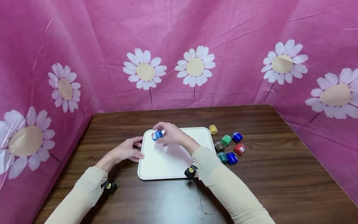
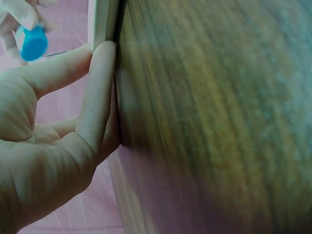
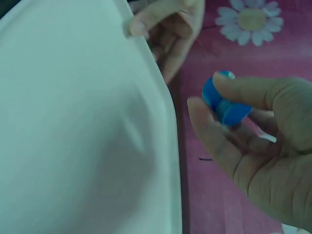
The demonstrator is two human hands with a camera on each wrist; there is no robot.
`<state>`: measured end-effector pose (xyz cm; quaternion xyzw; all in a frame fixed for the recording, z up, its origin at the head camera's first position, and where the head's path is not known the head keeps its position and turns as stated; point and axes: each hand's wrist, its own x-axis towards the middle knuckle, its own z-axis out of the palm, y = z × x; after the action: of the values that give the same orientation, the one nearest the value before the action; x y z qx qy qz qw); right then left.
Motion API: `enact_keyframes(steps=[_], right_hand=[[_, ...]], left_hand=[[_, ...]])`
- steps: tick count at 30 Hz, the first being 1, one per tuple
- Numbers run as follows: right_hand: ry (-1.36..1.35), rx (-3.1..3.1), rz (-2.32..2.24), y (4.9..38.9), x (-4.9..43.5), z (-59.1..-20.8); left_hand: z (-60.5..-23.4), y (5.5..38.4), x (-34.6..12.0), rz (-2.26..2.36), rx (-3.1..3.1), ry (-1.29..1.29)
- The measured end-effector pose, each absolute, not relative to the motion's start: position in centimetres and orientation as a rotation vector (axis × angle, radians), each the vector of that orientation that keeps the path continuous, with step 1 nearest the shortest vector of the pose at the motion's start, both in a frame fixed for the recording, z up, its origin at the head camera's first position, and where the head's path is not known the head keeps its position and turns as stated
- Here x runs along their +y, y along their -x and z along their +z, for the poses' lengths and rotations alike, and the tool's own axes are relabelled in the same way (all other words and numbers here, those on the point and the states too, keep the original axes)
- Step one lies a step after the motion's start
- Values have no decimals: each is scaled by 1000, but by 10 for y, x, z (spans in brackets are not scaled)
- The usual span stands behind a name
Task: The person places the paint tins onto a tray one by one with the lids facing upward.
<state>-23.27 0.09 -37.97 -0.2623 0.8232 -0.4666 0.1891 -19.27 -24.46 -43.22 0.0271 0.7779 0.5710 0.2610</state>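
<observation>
Between thumb and fingers, my right hand (image 1: 172, 134) holds a small blue paint jar (image 1: 157, 135) tilted in the air over the far left corner of a white tray (image 1: 165, 166). In the right wrist view the blue jar (image 3: 226, 105) is pinched near the fingertips, apart from the tray. At the tray's left side, my left hand (image 1: 126, 151) grips the edge. Its thumb (image 3: 139, 28) lies on the rim, with the other fingers outside and partly hidden. The left wrist view shows the tray's edge (image 2: 101, 22) against those fingers.
Right of the tray stand or lie several paint jars: yellow (image 1: 213, 129), green (image 1: 226, 140), red (image 1: 239, 149), brown (image 1: 219, 146), teal (image 1: 222, 157) and two dark blue ones (image 1: 231, 158). A pink flowered cloth (image 1: 173, 99) encloses the wooden table (image 1: 268, 174) at the back and sides.
</observation>
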Motion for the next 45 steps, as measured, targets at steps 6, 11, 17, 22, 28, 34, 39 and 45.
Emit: enact_keyframes(steps=[6, 11, 17, 22, 28, 34, 39, 45], right_hand=[[601, 2469, -1263, 236, -26, -394], [625, 2616, -1138, 240, -35, -408], [569, 2680, -1069, 243, -36, -420], [551, 2721, -1059, 247, -38, -423], [621, 2718, -1041, 250, -42, -427], [614, 2729, -1041, 250, -38, -430], [625, 2726, -1031, 250, -39, -429], [628, 2697, -1046, 249, -40, -429]], left_hand=[[-433, 193, -245, 1559, 2098, -88], [-434, 193, -246, 1562, 2099, -79], [-433, 192, -245, 1557, 2095, -77], [-432, 193, -245, 1552, 2091, -79], [-432, 193, -247, 1538, 2103, -92], [-435, 196, -243, 1552, 2084, -110], [-434, 196, -243, 1547, 2092, -88], [-432, 193, -244, 1553, 2099, -76]])
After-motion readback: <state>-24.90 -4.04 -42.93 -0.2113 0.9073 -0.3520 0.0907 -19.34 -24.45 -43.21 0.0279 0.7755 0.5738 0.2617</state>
